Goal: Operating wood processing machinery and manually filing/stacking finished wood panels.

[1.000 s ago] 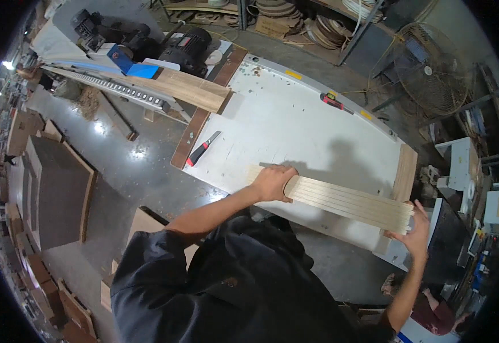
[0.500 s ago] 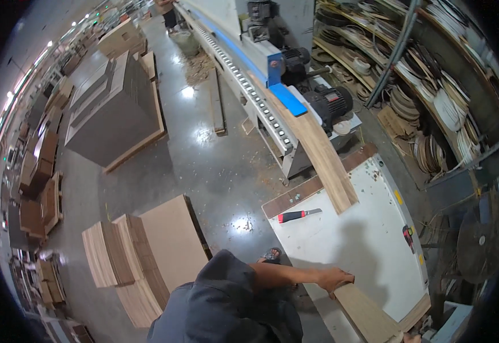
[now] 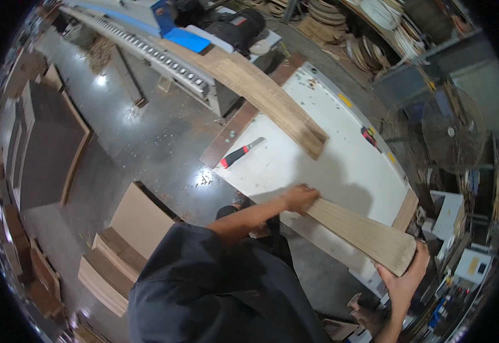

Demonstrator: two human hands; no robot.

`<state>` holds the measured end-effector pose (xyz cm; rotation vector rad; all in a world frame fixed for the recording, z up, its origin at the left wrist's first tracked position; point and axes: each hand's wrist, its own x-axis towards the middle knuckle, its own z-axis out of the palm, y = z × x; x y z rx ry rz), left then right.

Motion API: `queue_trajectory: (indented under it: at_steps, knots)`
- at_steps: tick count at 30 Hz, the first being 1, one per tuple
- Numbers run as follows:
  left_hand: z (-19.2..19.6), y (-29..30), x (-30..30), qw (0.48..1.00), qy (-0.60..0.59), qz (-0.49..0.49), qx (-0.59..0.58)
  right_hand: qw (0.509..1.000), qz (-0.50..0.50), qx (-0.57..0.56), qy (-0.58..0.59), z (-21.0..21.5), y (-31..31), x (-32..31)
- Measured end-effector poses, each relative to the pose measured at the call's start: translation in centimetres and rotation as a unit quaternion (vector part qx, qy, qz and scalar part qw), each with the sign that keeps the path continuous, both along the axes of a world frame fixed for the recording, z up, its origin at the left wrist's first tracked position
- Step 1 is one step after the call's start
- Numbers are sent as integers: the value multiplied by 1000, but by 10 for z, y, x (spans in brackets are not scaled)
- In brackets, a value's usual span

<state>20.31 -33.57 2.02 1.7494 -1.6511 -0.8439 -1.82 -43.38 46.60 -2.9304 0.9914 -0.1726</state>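
Note:
A light wood-grain board (image 3: pixel 362 230) lies level above the right near part of a white-topped table (image 3: pixel 272 171). My left hand (image 3: pixel 301 199) is closed round the board's left end. At its right end, my right hand (image 3: pixel 406 277) grips the board from the edges, thumb on one side and fingers on the other. A tool with a red-and-black handle and a flat metal blade (image 3: pixel 242 153) rests on the table's left side, apart from both hands. Another wood-grain board (image 3: pixel 266 97) reaches from the machine out over the tabletop.
A long machine with a roller track (image 3: pixel 163 64), a blue plate (image 3: pixel 186 40) and a dark motor (image 3: pixel 238 28) stands beyond the table. A red-and-black tool (image 3: pixel 370 139) lies by the table's right edge, near a caged fan (image 3: pixel 450 131). Stacked panels (image 3: pixel 109 254) are on the left.
The view has swung right and down, so the table and machine sit further left. My right hand, barely visible before, now shows fully on the board's right end. The left hand keeps its hold.

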Motion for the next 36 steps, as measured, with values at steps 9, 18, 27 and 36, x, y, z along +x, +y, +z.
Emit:
queue_trajectory:
  at_steps: [9, 18, 27, 36]
  knots:
    - [-26, 142, 103, 802, -313, 508, 34, 999, 18, -31, 23, 11, -11, 5]
    - [22, 120, 84, 845, 249, 468, 73, 993, 80, 20, -82, 15, -41, 3]
    - [339, -4, -24, 818, 425, 355, -153, 980, 115, 37, -158, 2, -54, -14]
    - [440, -38, -73, 831, 372, 412, -24, 972, 107, -8, -211, -20, -67, -12]
